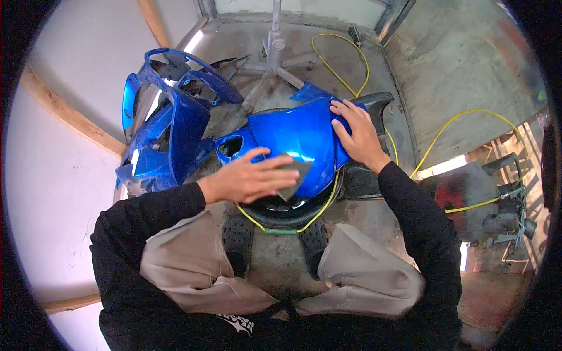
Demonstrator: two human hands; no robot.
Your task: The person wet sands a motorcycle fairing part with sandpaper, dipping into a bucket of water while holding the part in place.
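Note:
A glossy blue scooter fairing panel (pixel 287 128) lies in front of me, over a black bucket (pixel 266 217). My left hand (pixel 249 176) reaches across its near left part and presses a grey-green sheet of sandpaper (pixel 302 168) against the surface. The fingers lie over the sheet, which sticks out past their tips. My right hand (pixel 360 134) rests on the panel's right edge, fingers stretched and spread, holding nothing else. The panel has an oval opening (pixel 233 145) at its left end.
Another blue fairing (pixel 190 134) stands to the left near the pale wall. Behind is a metal stand (pixel 274 55). A yellow hose (pixel 448 131) runs toward a dark red machine (pixel 462 193) on the right. Black shoes (pixel 237 234) flank the bucket's yellow handle.

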